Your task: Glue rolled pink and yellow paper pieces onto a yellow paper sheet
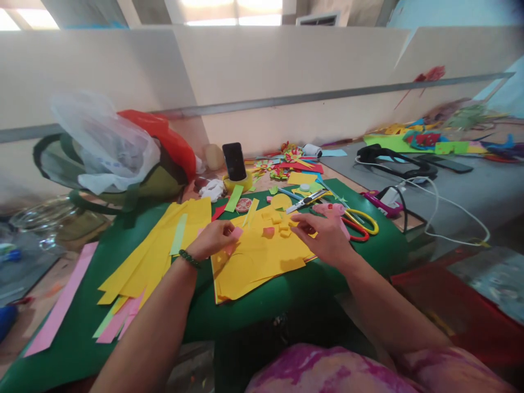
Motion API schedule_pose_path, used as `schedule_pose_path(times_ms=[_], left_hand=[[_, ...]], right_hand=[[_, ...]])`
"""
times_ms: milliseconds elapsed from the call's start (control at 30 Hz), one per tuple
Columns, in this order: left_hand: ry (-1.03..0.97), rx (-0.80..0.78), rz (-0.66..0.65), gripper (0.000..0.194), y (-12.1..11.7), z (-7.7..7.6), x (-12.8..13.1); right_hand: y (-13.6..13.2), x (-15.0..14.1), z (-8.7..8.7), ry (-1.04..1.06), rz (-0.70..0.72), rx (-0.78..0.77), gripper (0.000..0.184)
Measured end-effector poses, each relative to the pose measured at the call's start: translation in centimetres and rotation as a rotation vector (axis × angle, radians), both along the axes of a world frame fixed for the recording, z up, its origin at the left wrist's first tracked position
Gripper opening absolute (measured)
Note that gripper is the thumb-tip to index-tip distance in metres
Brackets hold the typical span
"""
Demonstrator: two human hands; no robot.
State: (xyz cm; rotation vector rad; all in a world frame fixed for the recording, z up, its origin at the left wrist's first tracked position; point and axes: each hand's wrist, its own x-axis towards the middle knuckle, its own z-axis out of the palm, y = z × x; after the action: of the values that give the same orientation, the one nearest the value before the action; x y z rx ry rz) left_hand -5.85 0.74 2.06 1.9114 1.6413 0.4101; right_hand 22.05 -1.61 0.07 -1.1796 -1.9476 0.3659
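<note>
My left hand (215,238), with a dark beaded bracelet at the wrist, pinches a small pink paper piece (236,233) above the yellow sheets (257,267). On the right, the thumb and forefinger of my right hand (323,236) close on a small yellow paper piece (291,224), partly hidden by the fingertips. Between the hands lie several yellow paper scraps (276,216) and an orange-pink scrap (268,231). Behind my right hand are a box cutter (306,201), a pink glue gun (329,209) and scissors with red and yellow handles (370,221).
Yellow paper strips (159,240) and a long pink strip (65,300) lie leftward on the green surface (196,322). A phone (234,161) stands upright in a yellow tape roll (241,183). A bag (159,174) sits at back left; a white cable (442,218) loops at right.
</note>
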Motion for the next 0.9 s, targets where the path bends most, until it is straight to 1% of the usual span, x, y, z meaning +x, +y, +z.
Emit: schedule_pose_path(times_ms=[67, 133, 167, 233, 300, 333, 367, 400, 433, 467, 533, 567, 600, 667, 767, 833, 900], left_hand=[[-0.218, -0.107, -0.087, 0.031, -0.4, 0.5, 0.4], [-0.346, -0.229, -0.187, 0.036, -1.0, 0.9, 1.2], [-0.366, -0.263, -0.244, 0.037, -1.3, 0.9, 1.6], [-0.387, -0.278, -0.352, 0.039, -1.8, 0.9, 2.6], [-0.423, -0.301, -0.401, 0.042, -2.2, 0.7, 3.3], [-0.435, -0.324, -0.397, 0.042, -2.3, 0.6, 3.6], [-0.437, -0.350, -0.375, 0.042, -2.4, 0.5, 3.7], [-0.426, -0.371, -0.343, 0.042, -2.4, 0.4, 3.8], [-0.407, -0.385, -0.312, 0.042, -2.4, 0.4, 3.8], [-0.385, -0.386, -0.282, 0.041, -2.3, 0.4, 3.8], [-0.339, -0.372, -0.249, 0.040, -2.3, 0.4, 3.7], [-0.315, -0.366, -0.255, 0.040, -2.2, 0.4, 3.8], [-0.292, -0.357, -0.269, 0.040, -2.2, 0.3, 3.8], [-0.243, -0.322, -0.299, 0.042, -2.2, 0.0, 4.2], [-0.178, -0.224, -0.322, 0.045, -2.0, -0.5, 4.7], [-0.139, -0.170, -0.326, 0.045, -1.8, -0.9, 4.8], [-0.097, -0.159, -0.322, 0.042, -1.6, -1.2, 4.7]], right_hand=[[-0.6, -0.9, 0.1, 0.056, 0.065, -0.058, 0.023], [-1.2, -2.1, 0.1, 0.108, 0.130, -0.112, 0.025], [-1.5, -2.8, 0.0, 0.125, 0.163, -0.138, 0.028], [-1.8, -3.9, -0.4, 0.128, 0.226, -0.176, 0.033], [-2.0, -4.1, -0.7, 0.096, 0.248, -0.156, 0.033], [-2.0, -3.8, -0.8, 0.072, 0.232, -0.127, 0.027], [-2.1, -3.0, -0.9, 0.044, 0.193, -0.095, 0.021], [-2.1, -1.9, -0.8, 0.013, 0.125, -0.066, 0.019], [-2.1, -0.6, -0.8, -0.021, 0.032, -0.049, 0.023], [-2.1, 0.9, -0.7, -0.062, -0.081, -0.042, 0.029], [-1.9, 3.9, -0.7, -0.152, -0.382, -0.050, 0.037], [-1.7, 5.2, -0.7, -0.198, -0.501, -0.057, 0.038], [-1.3, 6.1, -0.8, -0.238, -0.582, -0.064, 0.038], [-0.3, 7.2, -1.3, -0.313, -0.640, -0.097, 0.039], [1.8, 7.2, -2.2, -0.401, -0.628, -0.237, 0.043], [2.8, 6.9, -2.6, -0.416, -0.628, -0.319, 0.037], [3.1, 6.9, -2.4, -0.368, -0.657, -0.309, 0.030]])
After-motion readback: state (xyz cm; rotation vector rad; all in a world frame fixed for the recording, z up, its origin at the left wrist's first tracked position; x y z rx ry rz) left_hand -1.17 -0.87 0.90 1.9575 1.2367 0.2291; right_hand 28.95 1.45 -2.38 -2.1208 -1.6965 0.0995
